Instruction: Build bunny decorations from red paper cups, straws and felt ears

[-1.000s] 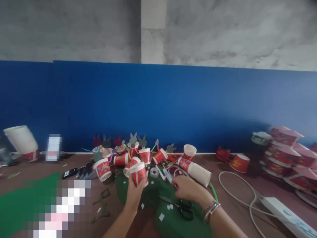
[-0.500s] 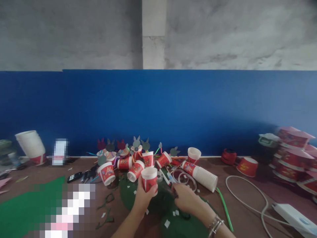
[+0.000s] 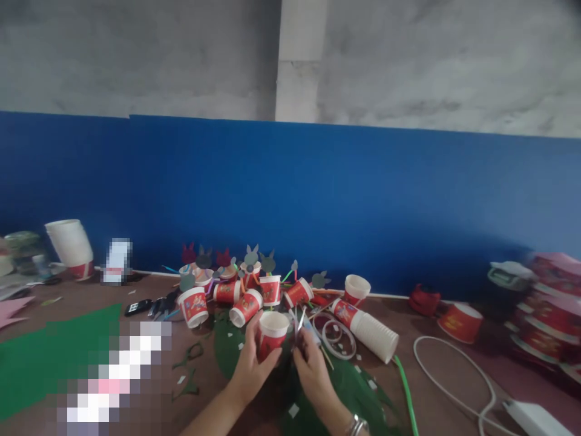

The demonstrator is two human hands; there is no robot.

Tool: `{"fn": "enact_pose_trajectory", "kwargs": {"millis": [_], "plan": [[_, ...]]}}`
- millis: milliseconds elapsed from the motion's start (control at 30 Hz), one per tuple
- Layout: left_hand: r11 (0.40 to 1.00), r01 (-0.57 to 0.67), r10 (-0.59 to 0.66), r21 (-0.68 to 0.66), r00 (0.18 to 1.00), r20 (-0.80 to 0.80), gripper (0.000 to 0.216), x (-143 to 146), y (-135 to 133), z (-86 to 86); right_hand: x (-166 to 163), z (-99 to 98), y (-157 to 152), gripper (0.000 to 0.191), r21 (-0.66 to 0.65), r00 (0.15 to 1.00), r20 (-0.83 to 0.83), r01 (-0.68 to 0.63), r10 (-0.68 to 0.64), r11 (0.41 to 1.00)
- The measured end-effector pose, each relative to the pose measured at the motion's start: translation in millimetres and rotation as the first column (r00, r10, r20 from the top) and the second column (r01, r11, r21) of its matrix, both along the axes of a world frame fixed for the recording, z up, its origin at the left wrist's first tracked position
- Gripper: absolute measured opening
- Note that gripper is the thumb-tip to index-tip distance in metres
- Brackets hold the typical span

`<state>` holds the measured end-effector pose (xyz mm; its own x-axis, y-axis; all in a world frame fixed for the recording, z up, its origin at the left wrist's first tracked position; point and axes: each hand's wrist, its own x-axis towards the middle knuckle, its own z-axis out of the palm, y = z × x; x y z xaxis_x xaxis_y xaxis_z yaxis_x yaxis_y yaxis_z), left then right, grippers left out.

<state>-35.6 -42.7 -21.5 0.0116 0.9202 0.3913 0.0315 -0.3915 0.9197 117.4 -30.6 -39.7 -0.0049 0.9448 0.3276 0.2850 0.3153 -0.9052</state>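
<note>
My left hand [image 3: 251, 367] is wrapped round a red paper cup [image 3: 271, 334] with a white rim, held upright over a dark green felt piece [image 3: 351, 387]. My right hand [image 3: 311, 370] is closed just right of the cup and grips scissors [image 3: 300, 317], whose thin blades point up beside the cup's rim. The handles are hidden in my fingers. Behind the cup lies a cluster of red cups with felt ears and coloured straws [image 3: 227, 283].
A stack of white cups [image 3: 370, 330] lies on its side next to tape rings [image 3: 338, 337]. A green felt sheet [image 3: 45, 357] is at the left. A white cable [image 3: 454, 378], power strip [image 3: 538, 419] and red bowls [image 3: 551, 321] sit at the right. A blue wall panel runs behind.
My right hand took the scissors off the green felt and brought them up beside the cup. My left hand turned the cup upright and lowered it a little.
</note>
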Motion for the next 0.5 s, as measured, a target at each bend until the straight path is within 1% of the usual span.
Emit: {"fn": "enact_pose_trajectory", "kwargs": {"millis": [67,133,167,233,300,367,433,500], "plan": [[1.000,-0.011,0.010,-0.008,1.000,-0.004,0.054,-1.9,0.3,-1.5,0.4,-7.0,-2.3,0.048,-0.002,1.000,0.017,0.019,-0.019,1.000],[0.994,-0.108,0.108,0.010,0.994,0.000,0.046,-3.6,2.2,-1.6,0.7,-8.5,-5.4,0.058,0.011,1.000,0.030,0.009,-0.009,1.000],[0.985,-0.166,0.167,0.035,0.986,-0.006,0.039,-4.4,3.6,-1.0,0.8,-7.6,-7.0,0.063,0.024,0.999,0.033,-0.010,0.009,1.000],[0.968,-0.222,0.231,0.118,0.971,-0.062,0.023,-5.1,7.0,0.8,1.2,-4.4,-9.1,0.068,0.056,0.997,0.036,-0.070,0.068,0.996],[0.940,-0.235,0.279,0.246,0.947,-0.161,0.014,-4.5,10.3,1.9,2.6,-1.7,-9.4,0.066,0.082,0.988,0.058,-0.145,0.140,0.986],[0.913,-0.235,0.320,0.333,0.919,-0.229,0.013,-3.1,12.9,0.8,4.7,-1.1,-8.5,0.060,0.094,0.979,0.103,-0.186,0.177,0.978],[0.889,-0.240,0.353,0.389,0.902,-0.249,0.013,-2.1,14.8,-2.8,6.6,-1.9,-8.1,0.057,0.105,0.971,0.147,-0.205,0.189,0.973],[0.889,-0.217,0.338,0.403,0.904,-0.260,0.011,-1.9,16.5,-7.4,7.8,-1.8,-9.7,0.056,0.136,0.963,0.191,-0.218,0.190,0.967]]}}
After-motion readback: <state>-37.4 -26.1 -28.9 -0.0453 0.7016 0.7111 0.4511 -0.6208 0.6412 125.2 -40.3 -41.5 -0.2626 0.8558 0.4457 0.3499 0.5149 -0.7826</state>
